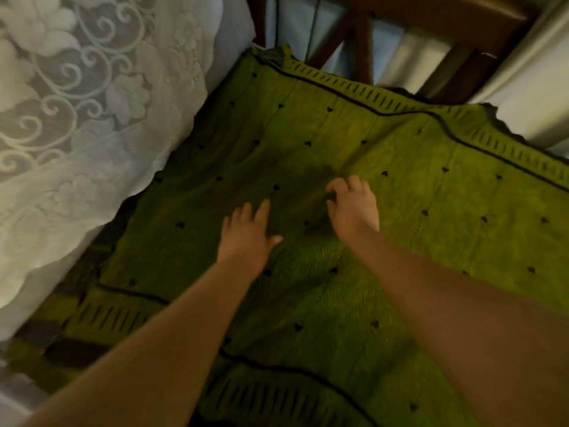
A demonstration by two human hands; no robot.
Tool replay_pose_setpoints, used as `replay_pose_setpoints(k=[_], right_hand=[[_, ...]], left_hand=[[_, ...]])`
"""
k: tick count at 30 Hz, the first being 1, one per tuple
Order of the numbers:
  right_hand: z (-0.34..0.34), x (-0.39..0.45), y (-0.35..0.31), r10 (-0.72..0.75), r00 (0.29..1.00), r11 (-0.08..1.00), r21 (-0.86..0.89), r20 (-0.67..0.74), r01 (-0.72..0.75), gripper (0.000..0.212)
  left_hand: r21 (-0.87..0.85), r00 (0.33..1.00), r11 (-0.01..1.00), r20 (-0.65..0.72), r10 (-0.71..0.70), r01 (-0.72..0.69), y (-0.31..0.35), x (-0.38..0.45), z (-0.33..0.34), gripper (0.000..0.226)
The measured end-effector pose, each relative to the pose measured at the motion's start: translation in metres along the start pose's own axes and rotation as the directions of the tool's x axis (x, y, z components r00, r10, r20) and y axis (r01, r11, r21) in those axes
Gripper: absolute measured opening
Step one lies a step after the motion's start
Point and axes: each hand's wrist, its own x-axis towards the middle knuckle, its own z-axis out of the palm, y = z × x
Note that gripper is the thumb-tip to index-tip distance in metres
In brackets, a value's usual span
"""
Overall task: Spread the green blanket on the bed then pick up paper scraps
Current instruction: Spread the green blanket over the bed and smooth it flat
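Mid-bed, green blanket (385, 167) lies mostly flat. Left hand (246, 238) splayed, palm down; right hand (354, 208) fingers curled, pinching cloth. Sweep outward to flatten near folded edge. No scraps visible.

My left hand (246, 238) lay flat on the green blanket (400, 186); my right hand (354, 208) curled its fingers (337, 188) into the cloth beside a lace cover (77, 103).

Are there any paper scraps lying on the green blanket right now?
No, the green blanket shows only its dark heart pattern and border, with the left hand and right hand on it.
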Motion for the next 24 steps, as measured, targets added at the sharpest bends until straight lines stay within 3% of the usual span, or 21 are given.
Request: replay_pose_setpoints(k=[6,11,14,17,21,24], right_hand=[[0.008,-0.123,0.009,0.054,0.941,0.989,0.113,0.335,-0.097,0.039],[0.003,-0.198,0.023,-0.007,0.979,0.996,0.086,0.202,-0.011,0.037],[0.009,-0.244,0.04,-0.041,0.932,0.993,0.118,0.361,-0.002,0.044],[0.018,-0.27,0.049,-0.061,0.919,0.997,0.061,0.391,0.04,0.056],[0.019,-0.275,0.05,-0.086,0.929,0.996,0.016,0.361,0.086,0.029],[0.021,-0.264,0.054,-0.116,0.87,0.991,0.001,0.48,0.132,0.029]], left_hand=[[0.115,0.989,0.991,0.134,0.054,-0.07,0.034,-0.105,0.06,0.083],[0.087,0.978,0.974,0.023,0.207,-0.208,0.061,-0.166,0.088,0.065],[0.052,0.951,0.957,0.141,0.276,-0.286,0.079,-0.19,0.114,0.064],[0.119,0.95,0.962,0.223,0.217,-0.248,0.091,-0.2,0.133,0.066],[0.076,0.957,0.977,0.231,0.177,-0.199,0.099,-0.203,0.137,0.017],[0.034,0.91,0.994,0.407,0.079,-0.101,0.104,-0.197,0.124,0.022]])
